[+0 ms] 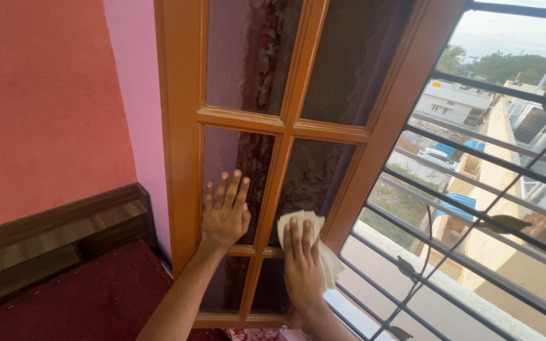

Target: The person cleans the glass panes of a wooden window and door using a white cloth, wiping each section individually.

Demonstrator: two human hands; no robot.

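An orange wooden window shutter with several dark glass panes stands swung inward. My left hand lies flat with fingers spread on the middle left pane. My right hand presses a pale folded cloth against the lower part of the middle right pane, near the shutter's right frame.
A black metal grille with leaf ornaments covers the window opening at right, with buildings, a car and trees outside. Salmon and pink walls are at left. A dark wooden headboard and a maroon bed surface sit below left.
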